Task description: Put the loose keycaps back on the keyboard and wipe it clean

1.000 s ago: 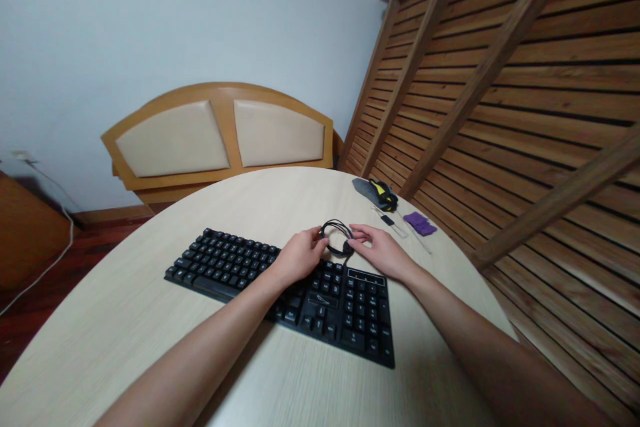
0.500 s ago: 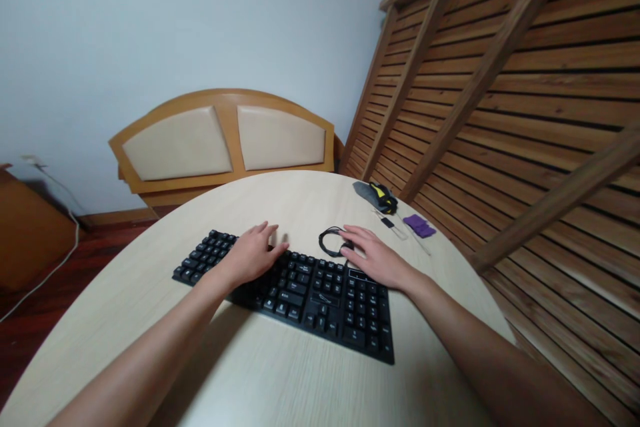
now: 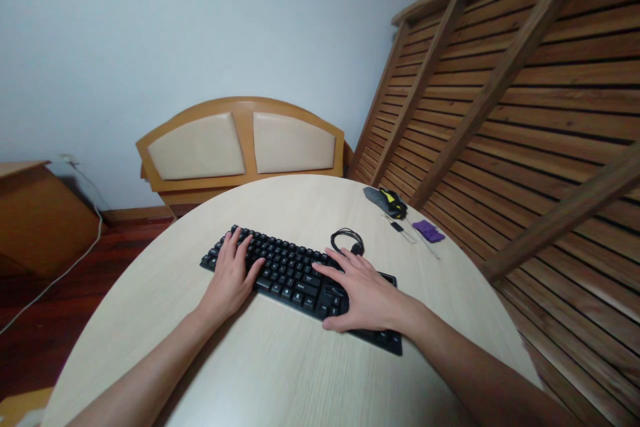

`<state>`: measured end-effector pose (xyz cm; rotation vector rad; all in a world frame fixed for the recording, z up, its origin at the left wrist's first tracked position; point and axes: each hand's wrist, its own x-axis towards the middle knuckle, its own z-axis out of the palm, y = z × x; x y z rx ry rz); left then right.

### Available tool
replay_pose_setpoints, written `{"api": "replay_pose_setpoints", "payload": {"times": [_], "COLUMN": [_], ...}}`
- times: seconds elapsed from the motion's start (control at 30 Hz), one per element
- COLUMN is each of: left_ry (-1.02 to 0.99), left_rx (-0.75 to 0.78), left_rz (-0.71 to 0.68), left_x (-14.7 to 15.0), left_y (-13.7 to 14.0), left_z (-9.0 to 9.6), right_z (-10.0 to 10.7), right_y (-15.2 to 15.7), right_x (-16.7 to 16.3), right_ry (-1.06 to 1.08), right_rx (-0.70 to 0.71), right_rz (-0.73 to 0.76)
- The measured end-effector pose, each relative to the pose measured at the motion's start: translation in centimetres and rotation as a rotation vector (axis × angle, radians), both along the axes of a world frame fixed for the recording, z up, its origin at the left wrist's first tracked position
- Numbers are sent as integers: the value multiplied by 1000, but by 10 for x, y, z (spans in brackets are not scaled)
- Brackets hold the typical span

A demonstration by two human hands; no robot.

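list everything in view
table: 1, cream, centre
keyboard: 1, black, on table
cable: 1, black, behind keyboard
bundle: 1, grey, yellow, far right
piece: 1, black, by bundle
scrap: 1, purple, right edge
rod: 1, pale, beside scrap
headboard: 1, tan, behind table
panel: 1, brown, right
cabinet: 1, brown, left
wall: 1, bluish, back
socket: 1, white, left
cord: 1, white, left
floor: 1, reddish, left
object: 1, yellow, bottom
left hand: 1, keyboard's left
right hand: 1, keyboard's right

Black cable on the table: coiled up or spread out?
Coiled up: the black cable lies in a looped ring on the table, beyond the keyboard, near the right hand.
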<state>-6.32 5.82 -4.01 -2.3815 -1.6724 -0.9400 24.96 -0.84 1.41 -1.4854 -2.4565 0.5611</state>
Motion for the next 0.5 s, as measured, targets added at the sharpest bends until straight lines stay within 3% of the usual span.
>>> {"api": "replay_pose_setpoints", "payload": {"times": [0.2, 0.5], "left_ry": [-32, 21], "left_rx": [-10, -127], "left_rz": [6, -94], "left_x": [4, 11], "left_y": [-3, -15], "left_z": [-3, -10], "right_z": [-8, -18], "right_y": [10, 46], "right_x": [-6, 12], "right_ry": [-26, -104], "right_rx": [56, 135], "right_rz": [-140, -489]}}
